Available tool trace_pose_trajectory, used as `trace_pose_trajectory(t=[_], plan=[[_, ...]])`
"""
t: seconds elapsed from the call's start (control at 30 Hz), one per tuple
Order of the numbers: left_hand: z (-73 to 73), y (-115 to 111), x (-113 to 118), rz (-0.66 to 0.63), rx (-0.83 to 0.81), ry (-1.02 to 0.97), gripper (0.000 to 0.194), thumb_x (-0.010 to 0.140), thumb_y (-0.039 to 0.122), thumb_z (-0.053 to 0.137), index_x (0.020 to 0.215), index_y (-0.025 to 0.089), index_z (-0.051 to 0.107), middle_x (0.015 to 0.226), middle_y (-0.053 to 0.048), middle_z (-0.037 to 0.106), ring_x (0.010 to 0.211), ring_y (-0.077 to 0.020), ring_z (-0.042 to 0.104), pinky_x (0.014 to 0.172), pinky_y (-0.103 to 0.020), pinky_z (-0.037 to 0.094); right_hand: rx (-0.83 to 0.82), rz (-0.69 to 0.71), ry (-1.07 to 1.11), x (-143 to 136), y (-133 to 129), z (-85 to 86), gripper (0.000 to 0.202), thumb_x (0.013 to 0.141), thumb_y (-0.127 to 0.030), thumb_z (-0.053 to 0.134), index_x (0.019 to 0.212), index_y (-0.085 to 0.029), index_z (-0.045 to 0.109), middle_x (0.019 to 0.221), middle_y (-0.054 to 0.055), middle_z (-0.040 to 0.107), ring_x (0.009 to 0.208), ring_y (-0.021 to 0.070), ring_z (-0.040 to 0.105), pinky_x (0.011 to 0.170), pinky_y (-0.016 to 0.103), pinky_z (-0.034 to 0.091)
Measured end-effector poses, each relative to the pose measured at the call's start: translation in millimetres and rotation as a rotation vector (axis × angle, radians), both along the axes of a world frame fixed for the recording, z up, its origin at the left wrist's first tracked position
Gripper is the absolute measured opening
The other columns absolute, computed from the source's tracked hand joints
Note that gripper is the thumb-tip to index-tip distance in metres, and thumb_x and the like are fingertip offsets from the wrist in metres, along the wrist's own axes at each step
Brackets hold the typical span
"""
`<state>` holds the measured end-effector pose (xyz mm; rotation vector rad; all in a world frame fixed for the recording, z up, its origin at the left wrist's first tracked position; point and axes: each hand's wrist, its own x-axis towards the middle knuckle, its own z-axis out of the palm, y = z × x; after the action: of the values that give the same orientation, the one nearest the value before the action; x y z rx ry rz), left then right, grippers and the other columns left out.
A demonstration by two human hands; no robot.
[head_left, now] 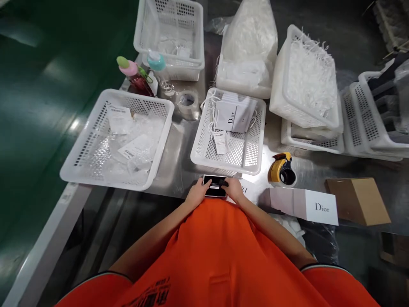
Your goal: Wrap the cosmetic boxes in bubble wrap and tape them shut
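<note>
Close against my body, at the table's front edge, a small flat box (220, 193) with white edges and a black inside lies between my hands. A small pale label strip shows in its middle. My left hand (197, 192) grips the box's left side, with the thumb reaching over the black inside. From the right, my right hand (234, 189) holds the other side. Something dark covers or sits at its fingertips; I cannot tell what. Just beyond stands a white basket (226, 165) with several white Dior bags (228, 115) and a tag inside.
A basket of clear plastic packets (110, 181) stands left. Bottles (137, 79) and a tape roll (188, 104) are behind. On the right lie a yellow tape dispenser (281, 168), a white Dior box (321, 208) and a brown carton (358, 200). A basket holds white shredded filler (311, 79).
</note>
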<state>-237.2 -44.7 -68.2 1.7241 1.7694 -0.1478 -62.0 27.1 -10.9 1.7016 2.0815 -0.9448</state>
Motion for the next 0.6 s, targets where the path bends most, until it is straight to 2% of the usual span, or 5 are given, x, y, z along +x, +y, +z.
trace_pose_trajectory(t=[0.13,0.2,0.3,0.37,0.6], plan=[[-4.3,-4,-1,0.034,0.016,-0.043,0.050,0.104,0.027,0.038,0.153,0.034,0.047,0.123,-0.009,0.055,0.090,-0.0210,0.065,0.084,-0.030,0.051,0.033,0.003,-0.026,3,4,0.4,0.013,0.090,-0.024,0.069,0.100,-0.018,0.075,0.116,0.012,0.071,0.109,0.0249,0.065,0.086,0.029,0.047],[-6.5,-7,-2,0.056,0.025,-0.059,0.051,0.103,0.025,0.039,0.152,0.035,0.047,0.124,-0.009,0.055,0.090,-0.0199,0.065,0.084,-0.029,0.051,0.052,-0.058,-0.043,8,5,-4.0,0.023,0.088,-0.029,0.073,0.107,-0.016,0.072,0.120,0.015,0.069,0.111,0.0265,0.064,0.085,0.030,0.047],[-8.3,-8,-3,0.069,0.025,-0.076,0.051,0.102,0.024,0.039,0.152,0.034,0.047,0.126,-0.009,0.055,0.091,-0.0196,0.063,0.085,-0.029,0.051,0.011,-0.182,-0.019,15,5,-14.1,0.037,0.085,-0.035,0.077,0.114,-0.014,0.068,0.109,0.013,0.073,0.101,0.0249,0.068,0.080,0.030,0.048],[-8.8,-8,-3,0.077,0.018,-0.099,0.051,0.102,0.024,0.039,0.151,0.034,0.048,0.126,-0.008,0.056,0.093,-0.0199,0.062,0.087,-0.030,0.051,-0.015,-0.216,0.025,17,4,-20.1,0.032,0.085,-0.033,0.077,0.111,-0.016,0.069,0.101,0.009,0.075,0.095,0.0232,0.069,0.077,0.028,0.047],[-11.6,-6,-7,0.048,0.000,-0.106,0.055,0.101,0.019,0.038,0.151,0.038,0.048,0.122,-0.007,0.053,0.092,-0.0194,0.063,0.088,-0.031,0.052,-0.052,-0.177,0.022,14,10,-24.3,0.029,0.086,-0.033,0.076,0.109,-0.017,0.072,0.102,0.009,0.077,0.094,0.0224,0.070,0.077,0.028,0.048]])
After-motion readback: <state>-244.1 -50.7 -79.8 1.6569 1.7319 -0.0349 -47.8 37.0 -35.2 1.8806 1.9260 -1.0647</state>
